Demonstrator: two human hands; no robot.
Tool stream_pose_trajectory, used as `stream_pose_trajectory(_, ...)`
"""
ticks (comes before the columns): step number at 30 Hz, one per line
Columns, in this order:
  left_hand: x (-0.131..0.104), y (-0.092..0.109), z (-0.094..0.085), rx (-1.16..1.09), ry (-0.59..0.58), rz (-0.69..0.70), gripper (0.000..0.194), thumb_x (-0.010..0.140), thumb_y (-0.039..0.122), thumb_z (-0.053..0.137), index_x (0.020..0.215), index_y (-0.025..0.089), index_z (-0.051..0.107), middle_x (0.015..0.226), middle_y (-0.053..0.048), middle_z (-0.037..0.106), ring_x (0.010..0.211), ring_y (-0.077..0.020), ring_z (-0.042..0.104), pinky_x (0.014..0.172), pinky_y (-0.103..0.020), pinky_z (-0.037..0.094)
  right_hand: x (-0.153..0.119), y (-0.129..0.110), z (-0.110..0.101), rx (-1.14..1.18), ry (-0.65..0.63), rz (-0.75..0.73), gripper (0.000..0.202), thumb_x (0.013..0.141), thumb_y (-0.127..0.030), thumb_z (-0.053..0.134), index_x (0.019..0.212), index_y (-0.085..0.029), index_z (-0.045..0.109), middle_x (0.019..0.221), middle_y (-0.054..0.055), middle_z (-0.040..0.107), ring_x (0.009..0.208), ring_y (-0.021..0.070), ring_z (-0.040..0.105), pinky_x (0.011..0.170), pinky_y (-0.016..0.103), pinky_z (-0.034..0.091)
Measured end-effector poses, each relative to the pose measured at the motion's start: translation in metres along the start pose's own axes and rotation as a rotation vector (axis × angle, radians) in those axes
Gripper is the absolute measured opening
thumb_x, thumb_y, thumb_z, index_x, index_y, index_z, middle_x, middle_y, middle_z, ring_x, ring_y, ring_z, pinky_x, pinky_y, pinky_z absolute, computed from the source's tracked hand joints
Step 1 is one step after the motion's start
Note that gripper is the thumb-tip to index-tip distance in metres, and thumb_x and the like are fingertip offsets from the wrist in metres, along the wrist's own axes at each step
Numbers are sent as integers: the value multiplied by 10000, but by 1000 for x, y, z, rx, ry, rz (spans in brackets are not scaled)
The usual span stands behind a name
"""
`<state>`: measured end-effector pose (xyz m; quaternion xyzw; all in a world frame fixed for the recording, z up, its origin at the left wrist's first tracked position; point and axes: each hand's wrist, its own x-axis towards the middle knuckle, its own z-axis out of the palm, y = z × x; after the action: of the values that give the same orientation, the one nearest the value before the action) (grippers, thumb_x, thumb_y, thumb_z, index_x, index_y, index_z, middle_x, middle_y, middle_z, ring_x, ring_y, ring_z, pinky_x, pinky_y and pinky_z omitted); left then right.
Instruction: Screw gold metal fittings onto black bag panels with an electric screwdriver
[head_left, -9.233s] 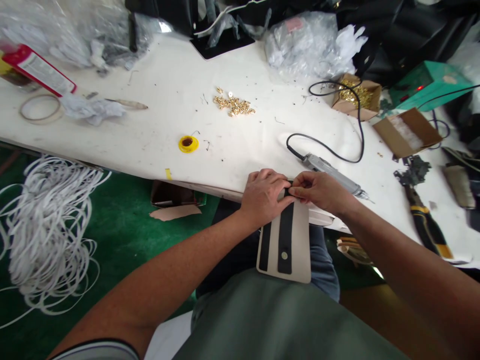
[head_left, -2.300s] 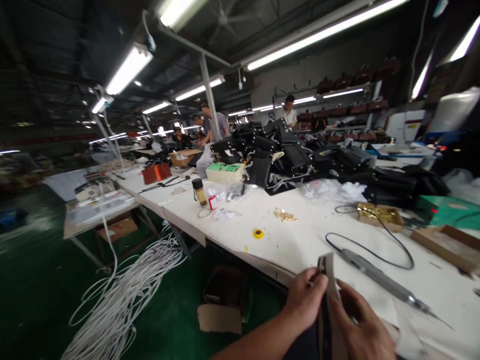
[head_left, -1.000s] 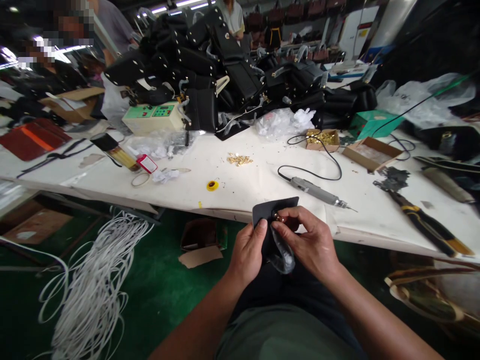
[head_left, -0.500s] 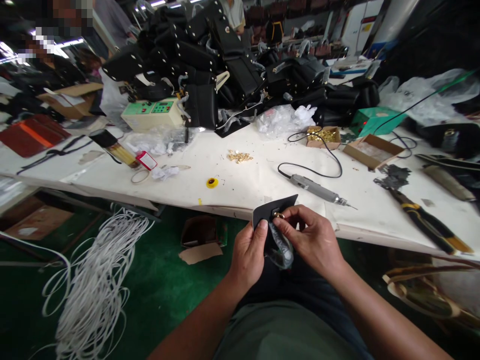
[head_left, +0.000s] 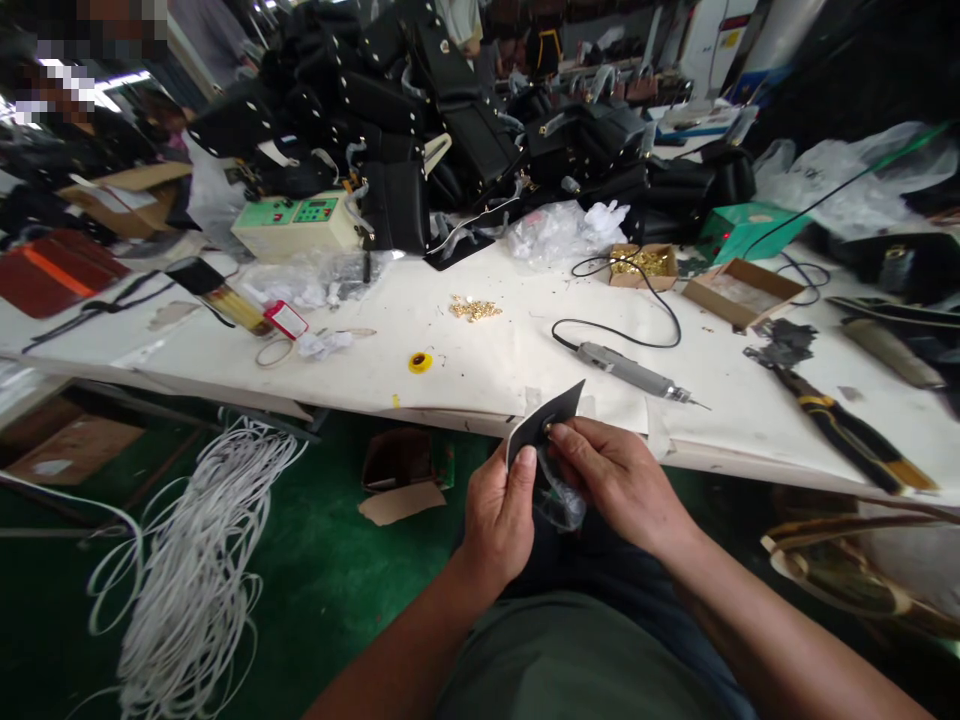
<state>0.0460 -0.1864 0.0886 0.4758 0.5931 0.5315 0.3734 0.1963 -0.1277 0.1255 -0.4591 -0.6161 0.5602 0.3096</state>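
My left hand (head_left: 501,510) grips a flat black leather panel (head_left: 559,408) by its near edge, thumb on top. Pinched in the fingers of my right hand (head_left: 619,480) is a small gold metal fitting (head_left: 548,428) on the panel's face, mostly covered by the fingertips. Below the panel hangs a strap in clear plastic wrap (head_left: 564,508), between both hands. The panel is tilted over the near edge of the white table (head_left: 495,370). Farther back lies a small heap of gold hardware (head_left: 475,308), and to the right rests a grey electric screwdriver (head_left: 634,372).
Black leather bags (head_left: 450,130) are heaped at the back. An open box of gold parts (head_left: 641,265), a small cardboard tray (head_left: 742,293) and pliers (head_left: 855,430) lie to the right. A yellow ring (head_left: 420,362) sits left of centre. White cord (head_left: 195,560) is piled on the green floor.
My right fingers have closed in over the gold fitting, which showed more before. The panel has tilted slightly and moved a little left. The camera view has shifted slightly.
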Motion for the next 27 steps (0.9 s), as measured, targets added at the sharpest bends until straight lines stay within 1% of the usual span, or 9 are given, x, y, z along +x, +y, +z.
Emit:
stream_pose_trajectory(5, -3, 0, 1, -2, 28, 38, 449, 1046, 541, 507, 1005, 192, 786, 832, -42, 759, 729, -185, 636, 738, -280, 489, -1, 1, 13, 394, -5, 147, 474, 913, -637, 671, 827, -172, 681, 566, -33, 565, 400, 99, 445, 407, 242, 308)
stream_pose_trajectory(9, -4, -2, -1, 25, 38, 85, 417, 1055, 512, 497, 1116, 218, 786, 906, -55, 772, 804, -207, 666, 807, -305, 513, -2, -2, 20, 593, -9, 233, 441, 846, -594, 747, 829, -155, 701, 540, -34, 564, 355, 87, 419, 375, 228, 246)
stream_pose_trajectory(13, -5, -6, -2, 10, 59, 92, 401, 1060, 497, 495, 1140, 231, 783, 1000, -68, 778, 925, -228, 690, 885, -318, 517, -2, -6, 23, 691, -33, 270, 450, 797, -588, 786, 817, -146, 701, 536, -35, 573, 336, 79, 424, 362, 219, 250)
stream_pose_trajectory(16, -5, -5, -3, -18, 57, 63, 411, 1065, 501, 487, 1061, 215, 784, 963, -58, 777, 887, -211, 687, 879, -307, 515, 0, -6, 16, 622, -99, 281, 490, 798, -631, 777, 858, -150, 707, 534, -31, 594, 333, 87, 447, 351, 208, 266)
stream_pose_trajectory(18, -4, -3, -3, -51, 52, 22, 438, 1059, 523, 494, 1045, 195, 784, 960, -56, 783, 854, -202, 683, 858, -301, 519, 2, -4, 8, 486, -160, 288, 522, 824, -674, 743, 856, -154, 713, 511, -34, 579, 340, 92, 460, 357, 202, 294)
stream_pose_trajectory(20, 0, 0, -4, -110, 52, -38, 463, 1038, 554, 529, 1077, 171, 787, 999, -64, 794, 867, -207, 689, 854, -301, 525, 3, -3, -1, 318, -186, 272, 562, 858, -716, 694, 814, -156, 713, 482, -42, 536, 359, 90, 454, 376, 203, 317)
stream_pose_trajectory(22, 5, 3, -4, -208, 61, -104, 476, 1008, 568, 586, 1119, 151, 787, 1051, -77, 801, 924, -224, 706, 876, -306, 534, 3, -1, -8, 192, -150, 205, 577, 884, -727, 665, 772, -162, 697, 478, -50, 492, 392, 83, 427, 401, 208, 313)
stream_pose_trajectory(24, 10, 4, -3, -350, 78, -158, 472, 982, 556, 637, 1153, 139, 781, 1114, -92, 800, 1024, -252, 718, 933, -323, 541, 3, 2, -14, 134, -84, 118, 552, 898, -703, 674, 746, -172, 668, 500, -55, 464, 435, 81, 401, 428, 219, 295)
stream_pose_trajectory(27, 17, 6, -1, -524, 127, -227, 450, 949, 517, 693, 1183, 139, 767, 1220, -104, 783, 1232, -286, 677, 1089, -373, 503, 2, 8, -19, 88, 109, 4, 481, 903, -642, 711, 768, -183, 659, 588, -38, 501, 532, 100, 432, 490, 238, 329)
